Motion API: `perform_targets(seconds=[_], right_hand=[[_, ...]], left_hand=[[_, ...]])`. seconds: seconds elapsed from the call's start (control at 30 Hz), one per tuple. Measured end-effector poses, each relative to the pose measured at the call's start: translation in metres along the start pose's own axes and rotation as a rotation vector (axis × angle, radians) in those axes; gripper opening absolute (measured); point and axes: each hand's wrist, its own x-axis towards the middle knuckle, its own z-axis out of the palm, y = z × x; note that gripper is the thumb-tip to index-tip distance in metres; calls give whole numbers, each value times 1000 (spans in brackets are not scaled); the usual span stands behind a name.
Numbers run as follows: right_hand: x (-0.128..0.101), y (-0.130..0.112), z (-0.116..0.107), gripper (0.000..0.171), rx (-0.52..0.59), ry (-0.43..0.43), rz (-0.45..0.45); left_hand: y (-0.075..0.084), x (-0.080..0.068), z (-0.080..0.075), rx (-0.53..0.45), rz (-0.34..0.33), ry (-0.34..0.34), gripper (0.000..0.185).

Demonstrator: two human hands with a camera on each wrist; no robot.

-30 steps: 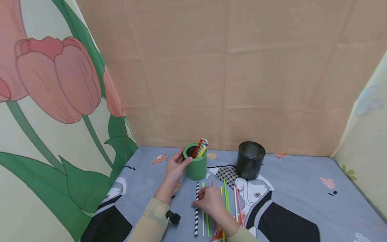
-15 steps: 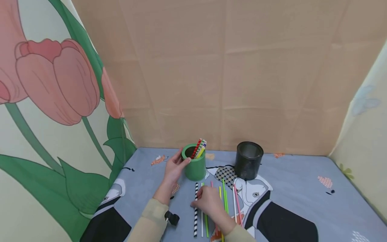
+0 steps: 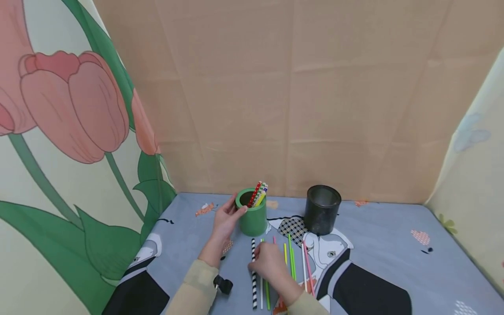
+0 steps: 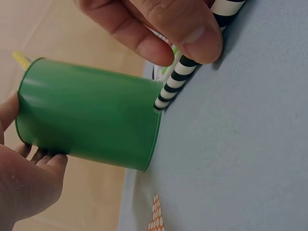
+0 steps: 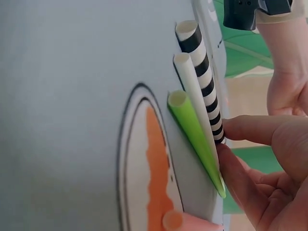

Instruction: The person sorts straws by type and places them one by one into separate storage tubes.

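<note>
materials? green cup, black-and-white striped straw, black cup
Green cup: smooth wall with a soft sheen and a thin rim; coated metal or plastic, can't say which.
Black-and-white striped straw: matte, thick-walled open end, spiral bands; looks like paper.
Black cup: dark and dull; the wall looks faintly see-through, possibly mesh or tinted plastic, too small to tell.

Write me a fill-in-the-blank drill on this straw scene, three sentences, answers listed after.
1. The left hand holds the ______ cup, which has patterned straws standing in it.
2. The right hand touches a black-and-white ______ straw lying on the cloth.
3. The cup standing to the right, with no straws showing, is ______.

Missing words: green; striped; black
</note>
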Motion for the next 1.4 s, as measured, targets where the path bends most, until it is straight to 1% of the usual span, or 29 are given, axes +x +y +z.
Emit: perform_targets(seconds=[0.1, 0.23, 0.47, 0.63, 0.7, 0.77, 0.9, 1.03, 1.1, 1.17, 1.23, 1.3, 1.4], right_hand=[[-1, 0, 1, 29, -19, 29, -14], [-2, 2, 0, 32, 17, 35, -3], [1, 7, -3, 34, 97, -20, 46], [5, 9, -6, 35, 124, -43, 56], [7, 12, -7, 36, 152, -60, 67], [6, 12, -11, 37, 197, -92, 77], [1, 8, -23, 43, 296, -136, 70], [-3, 6, -36, 49, 352, -162, 48], [-5, 4, -44, 47, 376, -169, 32], [-8, 0, -55, 44, 401, -167, 6], [-10, -5, -66, 40, 421, -142, -21], [-9, -12, -79, 37, 437, -96, -45], [-6, -25, -95, 36, 484, 25, -84]], left_hand=[[-1, 0, 0, -4, 1, 4, 68], [-2, 0, 0, -5, -4, 0, 67], [-5, -1, 0, -11, -16, -6, 68], [-5, 0, 0, -11, -14, 0, 66], [-5, 0, 0, -13, -11, -1, 66], [-5, 0, 0, -15, -9, -3, 67], [-5, 0, 0, -7, -7, -3, 68], [-5, 1, 0, 1, -7, 4, 68], [-5, 1, 0, 1, -8, 7, 68], [-5, 1, 0, -4, -10, 11, 68], [-5, 1, 0, 4, -12, 16, 68], [-4, 1, 1, 8, -21, 21, 68], [-3, 2, 1, 13, -28, 19, 70]])
